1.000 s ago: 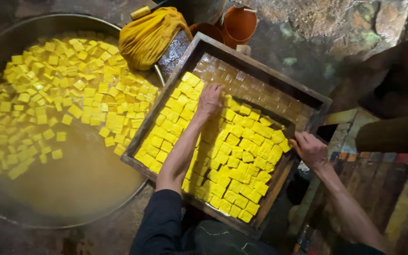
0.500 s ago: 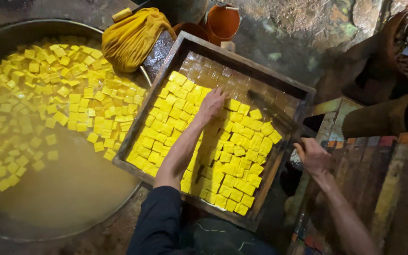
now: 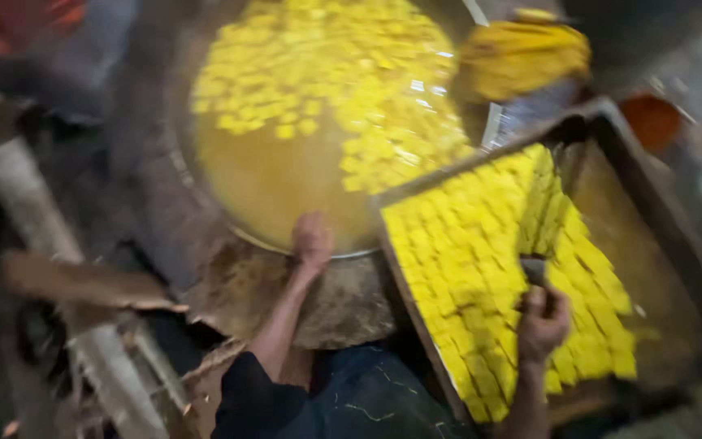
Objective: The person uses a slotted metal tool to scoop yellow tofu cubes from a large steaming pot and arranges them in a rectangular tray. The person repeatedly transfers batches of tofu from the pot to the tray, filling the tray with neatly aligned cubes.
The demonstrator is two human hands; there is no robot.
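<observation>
The picture is blurred by motion. A wooden tray [image 3: 398, 268] full of small yellow cubes [image 3: 497, 252] lies at the right. My right hand [image 3: 542, 323] hovers over the cubes, closed round a small grey flat tool [image 3: 533, 269]. My left hand [image 3: 312, 241] rests on the near rim of a big round pan [image 3: 205, 213], which holds yellow-brown liquid and several floating yellow cubes [image 3: 327, 73]. The blur hides whether its fingers grip the rim.
A yellow cloth [image 3: 526, 55] lies bunched beyond the tray, and an orange container [image 3: 652, 119] stands at its far right. Rough wooden pieces [image 3: 83, 283] and a pale pole [image 3: 30, 213] lie at the left. A stone ledge [image 3: 343, 301] surrounds the pan.
The view has swung left, so the pan now sits at centre top. My left hand left the tray's cubes for the pan's rim. My right hand moved from the tray's edge to over the cubes.
</observation>
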